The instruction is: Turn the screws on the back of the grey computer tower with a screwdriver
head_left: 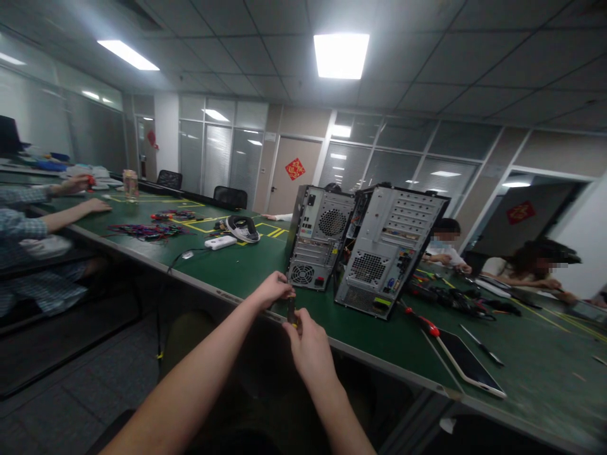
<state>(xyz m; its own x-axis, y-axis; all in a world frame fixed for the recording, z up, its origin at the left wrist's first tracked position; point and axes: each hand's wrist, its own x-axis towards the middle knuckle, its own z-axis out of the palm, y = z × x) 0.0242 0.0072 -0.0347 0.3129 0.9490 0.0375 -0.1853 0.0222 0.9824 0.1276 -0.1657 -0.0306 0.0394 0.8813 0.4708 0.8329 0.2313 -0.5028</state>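
Note:
My left hand point(272, 291) and my right hand point(308, 341) meet at the near edge of the green table point(237, 265). Both are closed around a small dark tool point(291, 309), perhaps a screwdriver handle, held upright between them. Just beyond my hands stand two desktop computer cases, a black one point(320, 237) and a silver one point(391, 246), with their rear panels facing me.
A red-handled screwdriver point(422, 321), a tablet point(469, 365) and loose tools lie to the right. A white device point(220, 242), a headset point(243, 229) and coloured cables point(147, 230) lie to the left. One person's arms rest on the table at far left; two people sit at far right.

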